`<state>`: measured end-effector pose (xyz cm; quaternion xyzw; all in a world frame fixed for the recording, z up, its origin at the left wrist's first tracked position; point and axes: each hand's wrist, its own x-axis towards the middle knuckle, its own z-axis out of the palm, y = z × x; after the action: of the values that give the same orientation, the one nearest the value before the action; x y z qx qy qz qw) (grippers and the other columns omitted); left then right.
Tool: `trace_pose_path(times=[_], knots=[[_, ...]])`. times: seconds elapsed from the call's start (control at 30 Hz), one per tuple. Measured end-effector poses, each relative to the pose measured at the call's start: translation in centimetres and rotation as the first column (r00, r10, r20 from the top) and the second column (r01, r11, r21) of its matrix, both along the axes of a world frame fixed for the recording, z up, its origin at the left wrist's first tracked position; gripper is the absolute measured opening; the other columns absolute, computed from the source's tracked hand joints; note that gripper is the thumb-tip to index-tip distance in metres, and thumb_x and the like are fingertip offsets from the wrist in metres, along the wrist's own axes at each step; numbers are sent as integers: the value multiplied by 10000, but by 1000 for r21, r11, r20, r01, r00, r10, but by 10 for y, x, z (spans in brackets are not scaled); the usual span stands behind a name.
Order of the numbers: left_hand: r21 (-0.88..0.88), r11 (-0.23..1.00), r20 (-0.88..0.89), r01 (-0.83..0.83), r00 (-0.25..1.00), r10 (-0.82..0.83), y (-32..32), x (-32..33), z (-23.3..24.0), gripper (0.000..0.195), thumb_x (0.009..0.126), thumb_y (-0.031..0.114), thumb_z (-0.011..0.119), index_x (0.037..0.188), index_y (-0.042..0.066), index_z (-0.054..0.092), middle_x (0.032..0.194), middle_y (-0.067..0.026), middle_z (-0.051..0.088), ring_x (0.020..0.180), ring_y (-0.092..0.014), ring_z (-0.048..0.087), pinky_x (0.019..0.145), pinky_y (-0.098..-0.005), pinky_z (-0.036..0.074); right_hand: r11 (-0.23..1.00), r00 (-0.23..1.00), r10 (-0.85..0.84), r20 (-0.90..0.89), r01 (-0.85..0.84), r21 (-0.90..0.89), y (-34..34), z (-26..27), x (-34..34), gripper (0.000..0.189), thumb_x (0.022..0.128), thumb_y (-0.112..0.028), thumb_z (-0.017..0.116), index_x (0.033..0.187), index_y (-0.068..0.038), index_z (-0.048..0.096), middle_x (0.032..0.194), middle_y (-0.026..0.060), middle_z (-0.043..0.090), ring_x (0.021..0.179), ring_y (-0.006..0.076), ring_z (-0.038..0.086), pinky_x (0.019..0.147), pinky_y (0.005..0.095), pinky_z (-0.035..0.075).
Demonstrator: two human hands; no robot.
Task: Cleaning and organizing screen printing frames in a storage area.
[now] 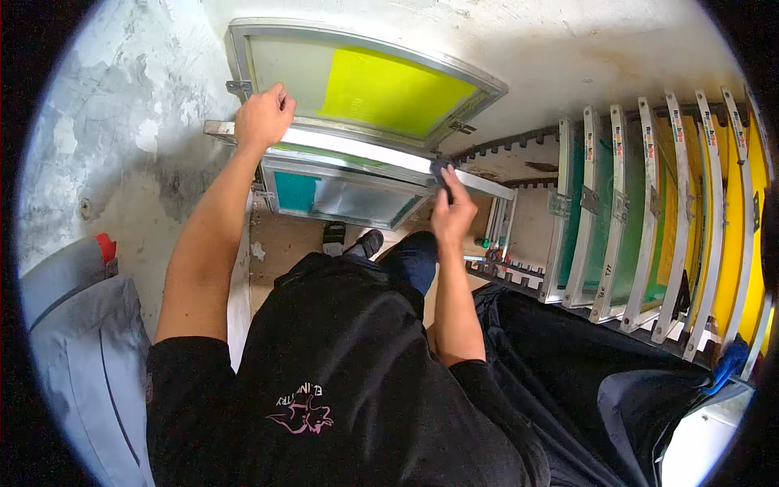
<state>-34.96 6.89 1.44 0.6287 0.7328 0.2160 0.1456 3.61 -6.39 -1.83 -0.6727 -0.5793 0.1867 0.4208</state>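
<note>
Before me stands a screen-printing frame (359, 146), its pale metal edge running across my view. My left hand (265, 115) lies over this edge near its left end, fingers curled; whether it grips the edge is hidden. Towards the other end, my right hand (453, 213) holds a small black object (442, 172) against the edge, index finger extended along it. I cannot tell what the object is. Behind leans another screen frame (371, 42) with a yellow-green area (389, 91). Nearer my feet is a screen frame with teal and grey areas (359, 198).
On the right, a slotted rack (505, 146) holds several upright screen frames (657, 213) with metal hinge plates. Dark cloth (560, 353) hangs below them, near a blue object (727, 365). A stained wall (122, 122) and grey cloth (85, 341) are on the left.
</note>
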Motion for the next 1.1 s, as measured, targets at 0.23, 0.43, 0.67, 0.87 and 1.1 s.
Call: trace_pose_path(times=[0.23,0.43,0.67,0.87,1.1], knots=[[35,999,-15,-3,1000,3,-2,-1,-4,250,934,326,616,925,83,675,835,-167,742,808,-429,710,716,-540,550,971,971,-238,10,238,19,-2,11,31,399,920,25,607,1301,-18,715,1431,208,650,1343,329,625,1121,406,467],[29,1000,12,3,1000,-4,-6,0,-2,240,931,323,621,931,89,673,834,-162,741,813,-426,708,719,-539,550,994,994,106,22,-106,28,-10,4,-18,423,894,53,619,1298,-31,712,1434,209,642,1345,333,621,1107,388,481],[33,999,4,-6,1000,6,-6,-1,-3,245,931,329,623,929,87,665,842,-160,739,809,-426,705,719,-540,549,979,977,-202,67,200,29,-11,15,43,372,891,54,597,1232,3,738,1353,218,697,1285,344,664,1093,398,493],[21,1000,0,-8,1000,8,-3,0,-4,250,931,337,622,935,91,668,855,-160,743,830,-423,711,740,-537,553,996,997,-77,-18,78,48,-10,2,-11,442,893,63,622,1320,-20,701,1412,218,656,1337,332,629,1115,370,471],[33,999,8,-25,1000,25,-9,-1,-6,228,926,325,637,941,101,677,823,-148,736,817,-413,710,721,-522,551,999,993,-9,119,4,40,-7,17,28,348,900,42,614,1216,0,751,1340,204,708,1255,318,689,1081,375,511]])
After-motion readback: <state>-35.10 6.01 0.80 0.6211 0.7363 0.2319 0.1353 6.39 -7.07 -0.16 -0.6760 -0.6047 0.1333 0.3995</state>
